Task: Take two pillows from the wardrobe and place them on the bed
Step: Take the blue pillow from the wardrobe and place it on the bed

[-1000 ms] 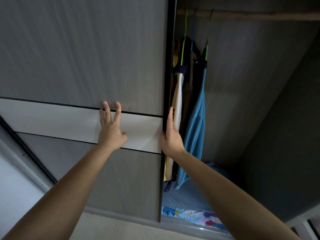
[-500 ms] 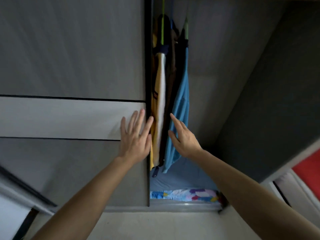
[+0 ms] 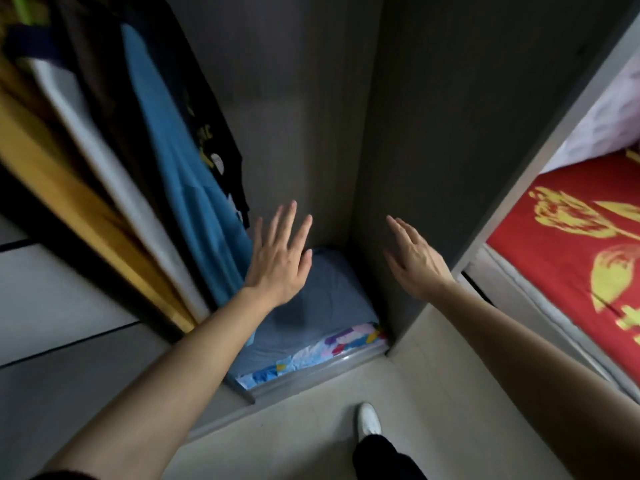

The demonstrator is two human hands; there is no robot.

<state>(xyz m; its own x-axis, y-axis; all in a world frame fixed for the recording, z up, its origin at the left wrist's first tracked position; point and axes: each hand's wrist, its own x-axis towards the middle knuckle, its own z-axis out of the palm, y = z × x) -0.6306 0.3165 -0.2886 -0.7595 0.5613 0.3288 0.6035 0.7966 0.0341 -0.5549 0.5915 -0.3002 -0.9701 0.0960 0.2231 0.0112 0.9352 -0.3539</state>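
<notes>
The wardrobe [image 3: 433, 140] stands open, dark grey inside. On its floor lies a blue-grey pillow [image 3: 332, 306], stacked on a second one with a colourful patterned cover [image 3: 311, 355] showing at the front edge. My left hand [image 3: 280, 261] hovers above the blue-grey pillow, fingers spread, holding nothing. My right hand [image 3: 414, 261] reaches in beside the wardrobe's right wall, also open and empty. The bed [image 3: 571, 258] with a red and gold cover lies at the right.
Hanging clothes [image 3: 166, 161], blue, white, yellow and black, fill the left of the opening. The sliding door [image 3: 59, 306] is at the left. My foot in a white shoe [image 3: 369, 419] stands on the pale floor before the wardrobe.
Both hands have left the sliding door's edge and moved into the opening, down toward the pillows. The view has tilted down and to the right, bringing the bed into sight.
</notes>
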